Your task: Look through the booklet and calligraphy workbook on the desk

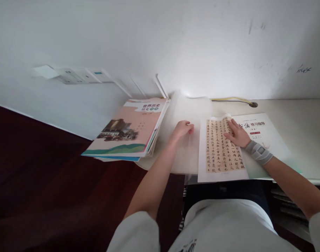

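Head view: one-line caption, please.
Right hand flat on calligraphy sheet, left hand on translucent paper, textbooks stacked alongside.

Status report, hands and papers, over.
Left hand curled on translucent white sheet, grip unclear. Right hand flat on tan calligraphy page. Stack of pink-covered textbooks far left, overhanging white desk edge.

This looks like a study corner in a home or dormitory room. A pale desk [293, 119] stands against a plain white wall [175, 42], with wall sockets [78, 75] left of the desk and dark red wooden floor [44, 168] below it. On the desk lie a stack of schoolbooks [130, 129], a calligraphy sheet [220, 150] and a calligraphy practice booklet [262, 127].
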Tool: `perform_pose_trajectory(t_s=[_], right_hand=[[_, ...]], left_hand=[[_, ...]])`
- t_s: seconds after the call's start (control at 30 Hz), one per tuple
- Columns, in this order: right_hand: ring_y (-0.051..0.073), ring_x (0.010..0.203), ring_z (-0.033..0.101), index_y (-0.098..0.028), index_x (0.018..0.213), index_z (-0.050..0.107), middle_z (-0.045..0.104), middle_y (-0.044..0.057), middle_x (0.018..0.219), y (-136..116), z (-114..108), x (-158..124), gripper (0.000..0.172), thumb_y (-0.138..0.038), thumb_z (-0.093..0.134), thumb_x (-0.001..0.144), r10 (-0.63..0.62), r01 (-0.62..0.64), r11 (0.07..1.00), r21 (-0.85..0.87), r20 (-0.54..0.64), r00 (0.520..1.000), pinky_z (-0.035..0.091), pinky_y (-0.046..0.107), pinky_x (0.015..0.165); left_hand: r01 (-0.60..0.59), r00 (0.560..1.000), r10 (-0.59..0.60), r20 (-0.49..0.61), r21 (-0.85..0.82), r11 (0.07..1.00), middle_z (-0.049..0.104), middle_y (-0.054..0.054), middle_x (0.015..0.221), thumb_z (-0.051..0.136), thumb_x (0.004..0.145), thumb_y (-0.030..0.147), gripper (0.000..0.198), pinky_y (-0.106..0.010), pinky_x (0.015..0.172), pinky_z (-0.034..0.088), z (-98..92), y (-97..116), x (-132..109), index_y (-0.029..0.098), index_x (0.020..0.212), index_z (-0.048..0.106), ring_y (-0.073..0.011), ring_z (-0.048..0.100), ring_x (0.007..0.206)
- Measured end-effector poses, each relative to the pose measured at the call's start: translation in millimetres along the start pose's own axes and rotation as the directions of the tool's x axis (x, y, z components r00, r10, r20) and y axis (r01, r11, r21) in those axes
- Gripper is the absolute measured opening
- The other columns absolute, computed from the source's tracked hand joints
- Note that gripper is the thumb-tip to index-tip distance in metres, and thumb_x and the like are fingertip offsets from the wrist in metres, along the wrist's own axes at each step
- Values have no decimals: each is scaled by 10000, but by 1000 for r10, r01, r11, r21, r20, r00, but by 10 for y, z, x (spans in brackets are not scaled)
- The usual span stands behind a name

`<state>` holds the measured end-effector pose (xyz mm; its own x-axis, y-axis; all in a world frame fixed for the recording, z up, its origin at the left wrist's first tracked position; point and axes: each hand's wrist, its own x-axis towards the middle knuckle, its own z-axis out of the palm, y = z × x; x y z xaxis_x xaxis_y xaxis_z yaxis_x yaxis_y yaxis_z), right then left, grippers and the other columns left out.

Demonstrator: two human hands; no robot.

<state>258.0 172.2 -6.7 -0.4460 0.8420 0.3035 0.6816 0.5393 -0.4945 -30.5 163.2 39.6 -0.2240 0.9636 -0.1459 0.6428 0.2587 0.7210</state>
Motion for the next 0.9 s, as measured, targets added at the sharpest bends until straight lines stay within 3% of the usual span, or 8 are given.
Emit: perform_pose_trajectory(t_s=[0.17,0.33,0.47,0.53,0.63,0.77,0.9], right_hand=[[317,1327,309,-113,1409,319,241,170,1483,-49,-70,-27,827,-678,360,807,45,-43,998,-36,64,997,352,458,1043],[317,1360,230,-107,1405,322,235,165,1486,-37,-21,-13,803,-660,346,823,-35,41,995,-86,74,997,293,481,1080],[315,1359,232,-148,1419,295,245,141,1488,-16,12,-21,777,-652,345,830,-55,59,996,-70,54,997,305,499,1072],[310,1364,219,-149,1422,287,245,139,1489,-18,22,-24,777,-650,347,831,-74,78,995,-70,53,996,289,499,1082],[309,1367,212,-120,1410,310,251,157,1483,-30,34,-23,775,-639,349,836,-70,74,993,-92,45,997,270,487,1096],[316,1353,249,-104,1384,359,285,171,1466,-49,29,-18,761,-624,384,829,-62,64,993,-104,20,998,298,478,1084],[310,1344,275,-100,1375,375,313,178,1451,-75,-5,-13,721,-586,391,843,-63,65,994,-85,26,998,321,462,1074]], left_hand=[[-14,992,20,-121,56,998,632,-139,1019,523,817,244,377,-270,773,445,28,-20,222,72,1153,529,-172,618,872],[-44,987,59,-147,104,994,643,-108,880,503,793,154,328,-290,769,450,72,58,317,68,1107,546,-177,614,810],[-184,946,229,-229,204,962,506,-137,1222,395,841,145,392,-334,949,357,182,291,319,134,1227,464,-209,469,1137],[-329,920,375,-116,293,898,489,-127,1244,347,868,185,341,-334,960,338,300,480,366,146,1151,534,-217,427,1172],[-510,859,487,158,337,791,613,-105,1003,364,867,268,311,-295,865,385,544,776,509,145,845,649,-202,531,989],[-575,808,456,372,336,746,641,-77,709,472,802,345,315,-270,692,398,764,1008,720,142,628,640,-176,563,707],[-572,792,390,469,347,743,637,-53,633,537,746,365,280,-254,602,363,711,1045,835,135,645,659,-161,548,618]])
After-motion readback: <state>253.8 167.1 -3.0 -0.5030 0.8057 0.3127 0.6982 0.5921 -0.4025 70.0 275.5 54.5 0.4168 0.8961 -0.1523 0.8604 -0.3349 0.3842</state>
